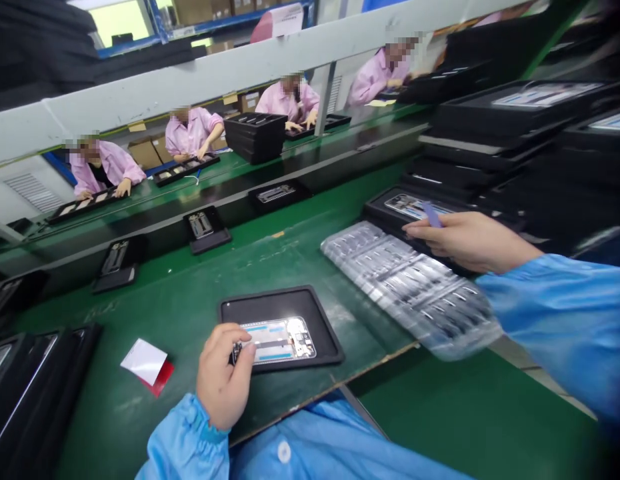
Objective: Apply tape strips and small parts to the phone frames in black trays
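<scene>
An opened phone chassis [277, 341], with blue strips and a circuit board at its right end, lies in a shallow black tray [324, 353] on the green bench. My left hand [225, 373] is closed round the chassis's left end, thumb on its near side and fingers over the far side. Out to the right, my right hand [470, 239] pinches a small flat purple strip [433, 215]; its exact kind does not show. Below that hand lies a clear plastic blister tray [390, 273] with rows of thin parts. Another phone chassis [407, 205] sits in a tray just behind the hand.
Stacked black trays [470, 157] rise at the right, and more trays [35, 393] stand at the left. White paper [144, 360] lies over a red piece [163, 380]. Trays with phone parts [203, 227] line the conveyor. Co-workers in pink [193, 133] sit beyond.
</scene>
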`<state>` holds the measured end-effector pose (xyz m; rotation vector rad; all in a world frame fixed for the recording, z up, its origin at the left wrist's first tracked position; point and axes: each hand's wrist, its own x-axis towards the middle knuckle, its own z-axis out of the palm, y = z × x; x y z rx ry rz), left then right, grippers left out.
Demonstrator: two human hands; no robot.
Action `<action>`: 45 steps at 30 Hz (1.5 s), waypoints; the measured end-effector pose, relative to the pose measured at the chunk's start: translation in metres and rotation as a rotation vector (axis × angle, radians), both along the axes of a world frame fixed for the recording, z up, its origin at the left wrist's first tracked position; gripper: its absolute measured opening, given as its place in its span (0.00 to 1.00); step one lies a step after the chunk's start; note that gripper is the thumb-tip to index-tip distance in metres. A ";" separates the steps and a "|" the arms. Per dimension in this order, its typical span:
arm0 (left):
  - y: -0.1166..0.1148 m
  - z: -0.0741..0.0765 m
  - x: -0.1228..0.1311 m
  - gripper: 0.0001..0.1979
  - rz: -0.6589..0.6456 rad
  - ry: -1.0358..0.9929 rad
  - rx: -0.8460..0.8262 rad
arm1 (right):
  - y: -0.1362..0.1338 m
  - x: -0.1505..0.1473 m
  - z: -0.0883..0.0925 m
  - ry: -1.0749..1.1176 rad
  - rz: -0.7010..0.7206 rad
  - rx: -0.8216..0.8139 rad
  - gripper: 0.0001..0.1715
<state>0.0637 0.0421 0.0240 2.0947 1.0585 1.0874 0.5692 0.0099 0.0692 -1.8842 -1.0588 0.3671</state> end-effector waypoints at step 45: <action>0.021 -0.040 0.022 0.27 -0.129 0.609 -0.037 | 0.030 -0.241 -0.110 -0.908 0.911 0.275 0.13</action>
